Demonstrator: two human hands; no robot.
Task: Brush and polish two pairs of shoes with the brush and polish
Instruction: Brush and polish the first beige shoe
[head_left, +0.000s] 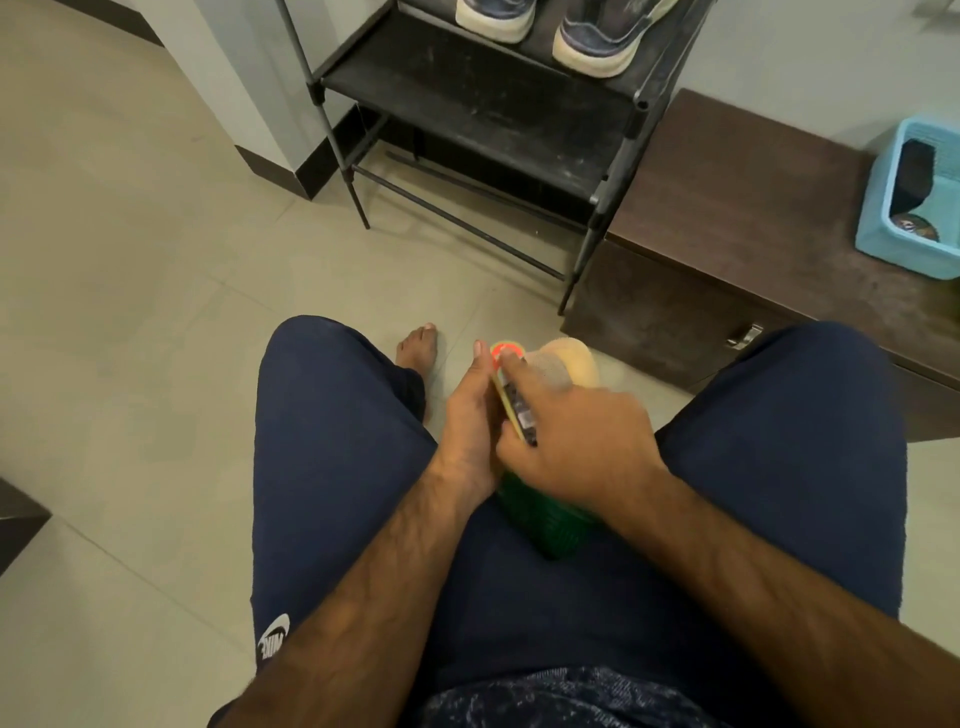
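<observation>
Holding a shoe (569, 358) above the lap, both hands are occupied. The left hand (467, 415) cups its left side with the thumb stretched up along it. The right hand (582, 436) lies over the top, fingers curled onto it and the forefinger reaching to a red spot near the far end. The shoe is green at the near end and tan at the toe, with a yellow-edged strip between; blur hides finer detail. It sits on the near side of the shoe rack (467, 104), well apart from it, between the knees (332, 395). That probably steadies it and brings it close for inspection.

Neither hand carries a tool. The brush (917, 171) and the polish tin (914, 228) lie in a blue basket (883, 228) on the low brown counter (727, 208) just right of the shoe rack, so I judge that brushing of this shoe has not begun. A pair of grey sneakers (592, 36) stands on the rack's upper shelf, toes toward its front edge.

The floor (156, 260) left of and in front of the shoe rack is open tile, with one bare foot (415, 353) planted there. To the rack's right, the counter's front edge comes close to the right knee, and the basket sits near that edge. A reach for the brush would want one hand freed and a path over that knee.
</observation>
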